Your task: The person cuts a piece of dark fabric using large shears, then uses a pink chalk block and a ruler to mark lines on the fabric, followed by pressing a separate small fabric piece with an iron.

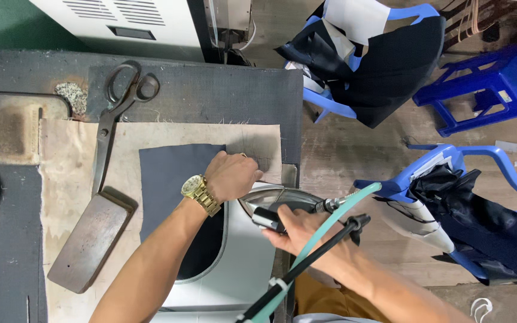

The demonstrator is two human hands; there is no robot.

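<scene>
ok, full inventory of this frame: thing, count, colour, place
scissors: 1, dark metal, table top left
flat block: 1, brown, below the scissors
fabric piece: 1, navy, on the beige cloth
steam iron: 1, silver, table's right edge
hoses: 2, teal and black, from the iron
plastic chairs: 3, blue, floor at right; two hold dark garments
left hand: wristwatch, gold; pressing the cloth
right hand: gripping the iron's handle

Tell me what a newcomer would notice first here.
The right hand grips a steam iron with a black handle at the table's right edge. The left hand, with a gold wristwatch, presses a dark blue fabric piece. Large black metal scissors lie upper left.
</scene>
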